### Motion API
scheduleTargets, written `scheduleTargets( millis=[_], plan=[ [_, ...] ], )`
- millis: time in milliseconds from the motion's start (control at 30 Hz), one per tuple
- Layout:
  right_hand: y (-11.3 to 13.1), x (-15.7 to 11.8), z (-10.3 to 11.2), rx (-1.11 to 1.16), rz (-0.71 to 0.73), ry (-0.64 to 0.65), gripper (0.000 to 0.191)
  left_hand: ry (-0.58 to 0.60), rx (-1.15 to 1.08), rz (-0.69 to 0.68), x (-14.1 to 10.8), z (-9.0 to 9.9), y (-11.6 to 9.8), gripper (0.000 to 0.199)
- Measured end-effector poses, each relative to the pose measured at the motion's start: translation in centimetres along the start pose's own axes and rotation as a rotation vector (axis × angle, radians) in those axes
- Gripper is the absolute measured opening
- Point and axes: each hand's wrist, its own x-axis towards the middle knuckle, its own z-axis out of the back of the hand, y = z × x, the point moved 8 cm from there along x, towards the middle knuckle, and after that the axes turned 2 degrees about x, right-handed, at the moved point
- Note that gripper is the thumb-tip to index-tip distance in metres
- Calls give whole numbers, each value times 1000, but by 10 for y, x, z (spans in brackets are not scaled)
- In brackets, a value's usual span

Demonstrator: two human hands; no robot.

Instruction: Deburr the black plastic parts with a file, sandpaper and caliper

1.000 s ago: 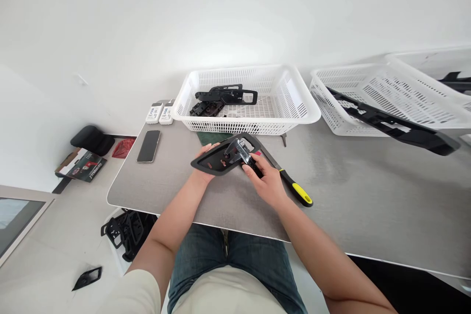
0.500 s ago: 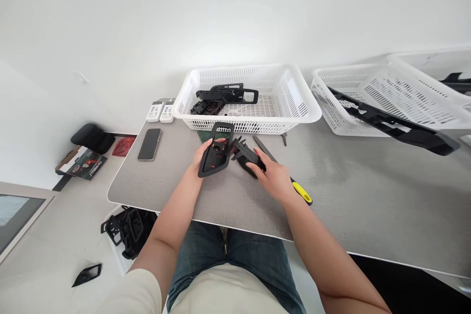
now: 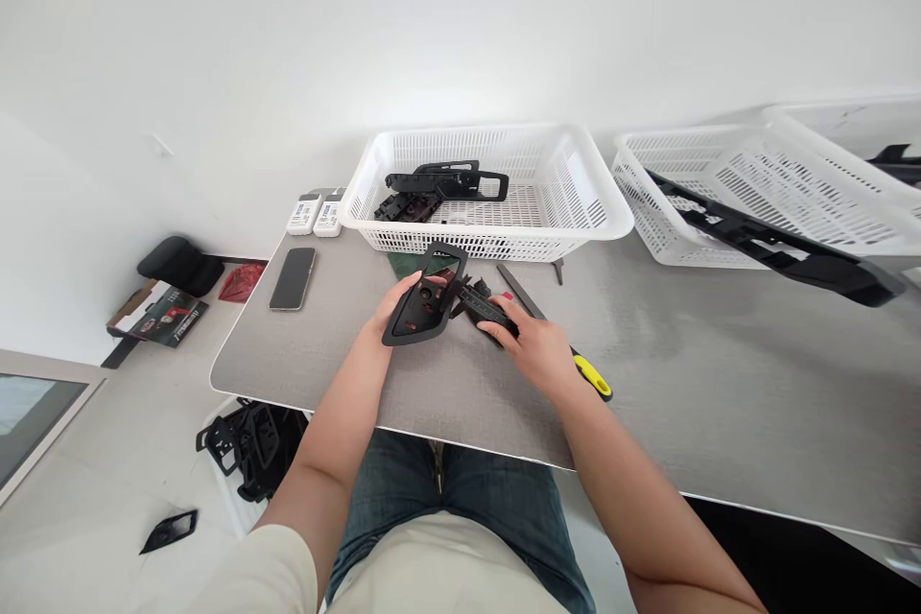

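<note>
My left hand [image 3: 389, 309] grips a black plastic bezel [image 3: 413, 330] by its left side, tilted up above the table. The bezel has an open window at its far end and small reddish marks inside. My right hand [image 3: 536, 343] is closed around a dark vernier caliper [image 3: 484, 305], whose jaws meet the bezel's right edge; whether they clamp it I cannot tell. A dark object lies under the caliper, partly hidden. Beside my right hand rests a flat file [image 3: 521, 291] with a yellow and black handle [image 3: 591, 374].
A white basket [image 3: 496, 245] with several black parts stands behind my hands. To the right, another basket [image 3: 691, 254] carries a long black trim piece [image 3: 773, 247]. A phone [image 3: 292, 279] and two small white boxes [image 3: 317, 216] sit at left. A bin of black parts [image 3: 255, 446] is on the floor.
The caliper has turned flatter and its jaws have come against the bezel's right edge. The bezel has tilted slightly in my left hand.
</note>
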Motion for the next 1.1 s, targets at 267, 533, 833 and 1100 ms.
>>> scheduleTargets(
  millis=[267,533,833,1100],
  plan=[
    [3,0,4,31,-34,62,51,-10,37,9,-1,0,1,37],
    [4,0,5,76,-74,87,48,-20,10,3,-2,1,2,37],
    [-12,1,15,187,-270,-26,41,-74,-19,-69,-1,3,1,32],
    [-4,-1,11,381,-198,-26,41,-170,67,-369,0,-5,9,37]
  ],
)
